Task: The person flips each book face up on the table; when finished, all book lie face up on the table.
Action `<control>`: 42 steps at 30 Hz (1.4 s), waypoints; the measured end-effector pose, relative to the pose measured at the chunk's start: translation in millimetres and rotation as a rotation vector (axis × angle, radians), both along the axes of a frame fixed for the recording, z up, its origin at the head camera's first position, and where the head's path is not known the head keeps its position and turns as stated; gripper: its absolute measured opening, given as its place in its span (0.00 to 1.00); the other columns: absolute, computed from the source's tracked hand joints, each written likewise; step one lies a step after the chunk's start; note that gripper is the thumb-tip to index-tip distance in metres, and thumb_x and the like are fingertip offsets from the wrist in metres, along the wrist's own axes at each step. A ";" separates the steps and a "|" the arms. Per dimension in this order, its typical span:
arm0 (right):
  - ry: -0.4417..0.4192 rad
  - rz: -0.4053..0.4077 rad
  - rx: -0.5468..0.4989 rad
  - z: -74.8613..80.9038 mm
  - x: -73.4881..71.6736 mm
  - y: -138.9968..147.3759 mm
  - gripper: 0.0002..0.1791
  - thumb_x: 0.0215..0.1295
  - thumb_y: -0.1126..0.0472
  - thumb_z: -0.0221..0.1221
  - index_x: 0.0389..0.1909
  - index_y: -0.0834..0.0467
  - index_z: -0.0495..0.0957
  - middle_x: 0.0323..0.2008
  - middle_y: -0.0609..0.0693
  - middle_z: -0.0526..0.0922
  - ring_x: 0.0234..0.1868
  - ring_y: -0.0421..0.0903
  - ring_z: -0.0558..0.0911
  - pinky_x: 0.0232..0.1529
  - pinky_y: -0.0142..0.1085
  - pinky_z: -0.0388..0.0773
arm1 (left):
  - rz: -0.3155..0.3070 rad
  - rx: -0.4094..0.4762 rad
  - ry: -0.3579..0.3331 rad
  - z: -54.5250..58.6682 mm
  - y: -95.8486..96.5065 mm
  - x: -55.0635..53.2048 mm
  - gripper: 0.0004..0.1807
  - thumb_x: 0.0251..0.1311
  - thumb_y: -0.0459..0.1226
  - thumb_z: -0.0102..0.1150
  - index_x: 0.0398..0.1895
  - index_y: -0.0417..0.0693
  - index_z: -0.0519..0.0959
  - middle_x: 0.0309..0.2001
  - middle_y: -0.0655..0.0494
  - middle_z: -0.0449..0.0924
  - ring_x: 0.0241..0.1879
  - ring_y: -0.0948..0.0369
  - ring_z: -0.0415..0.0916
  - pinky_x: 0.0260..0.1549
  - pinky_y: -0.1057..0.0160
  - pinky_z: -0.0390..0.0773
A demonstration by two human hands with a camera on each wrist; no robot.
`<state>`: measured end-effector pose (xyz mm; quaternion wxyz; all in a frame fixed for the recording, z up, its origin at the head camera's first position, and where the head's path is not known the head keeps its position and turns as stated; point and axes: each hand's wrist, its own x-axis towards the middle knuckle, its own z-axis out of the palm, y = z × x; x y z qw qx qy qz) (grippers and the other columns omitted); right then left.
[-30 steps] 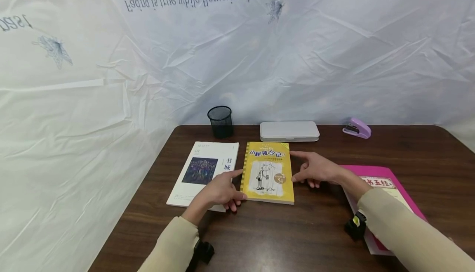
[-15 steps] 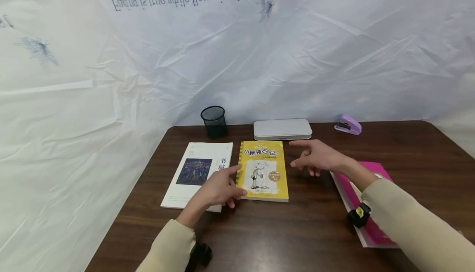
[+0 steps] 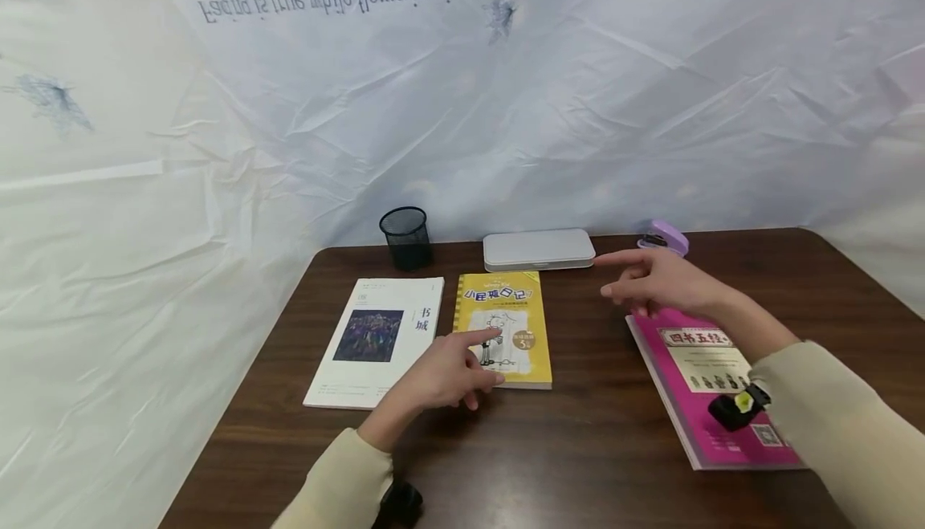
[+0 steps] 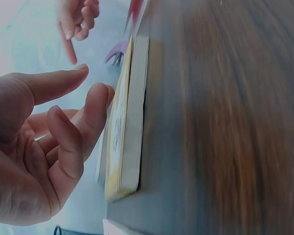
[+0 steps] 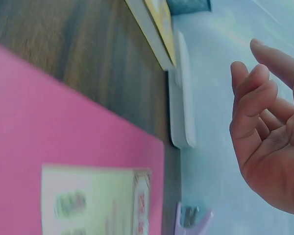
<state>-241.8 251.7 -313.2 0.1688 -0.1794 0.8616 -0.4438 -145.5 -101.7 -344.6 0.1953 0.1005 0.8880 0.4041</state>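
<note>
In the head view my left hand (image 3: 446, 372) hovers over the lower left part of a yellow comic-style book (image 3: 537, 356), index finger and thumb out, other fingers loosely bent. The left wrist view shows the hand above the cover, with nothing in its grasp; the book's page edges (image 4: 135, 117) face the camera. My right hand (image 3: 668, 282), likewise holding nothing, is raised over the far end of a pink book (image 3: 711, 425). Its index finger points left, overlapping the right end of a white flat case (image 3: 538, 248) in the head view.
A white magazine-like book (image 3: 372, 336) with a dark picture lies left of the yellow one. Along the back edge of the brown table (image 3: 564, 465) stand a black mesh pen holder (image 3: 407, 240) and a purple stapler (image 3: 672, 238). White sheeting (image 3: 433, 111) hangs behind.
My right hand has drawn away from the yellow book's right edge, going right over the pink book. My left hand has shifted from its left edge to over its cover. The view has panned slightly right.
</note>
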 end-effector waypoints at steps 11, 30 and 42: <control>-0.005 -0.140 0.074 -2.7 12.8 55.2 0.37 0.70 0.52 0.70 0.76 0.57 0.70 0.33 0.57 0.84 0.22 0.43 0.75 0.23 0.40 0.78 | -0.080 0.020 -0.024 -2.7 32.1 3.7 0.35 0.65 0.42 0.74 0.76 0.59 0.74 0.26 0.50 0.84 0.18 0.56 0.81 0.17 0.64 0.76; -0.060 -0.290 0.147 -44.3 27.3 124.3 0.34 0.75 0.50 0.64 0.72 0.68 0.72 0.26 0.52 0.77 0.24 0.44 0.76 0.27 0.35 0.75 | -0.227 0.141 -0.051 -13.7 98.7 6.6 0.35 0.66 0.41 0.73 0.76 0.58 0.74 0.27 0.59 0.85 0.17 0.60 0.80 0.15 0.64 0.79; -0.060 -0.356 0.173 -64.3 31.7 146.9 0.37 0.75 0.47 0.64 0.73 0.69 0.70 0.39 0.53 0.82 0.29 0.45 0.80 0.32 0.35 0.81 | -0.268 0.097 -0.070 -18.3 141.0 9.7 0.35 0.64 0.42 0.75 0.75 0.67 0.74 0.25 0.65 0.85 0.16 0.63 0.79 0.16 0.65 0.80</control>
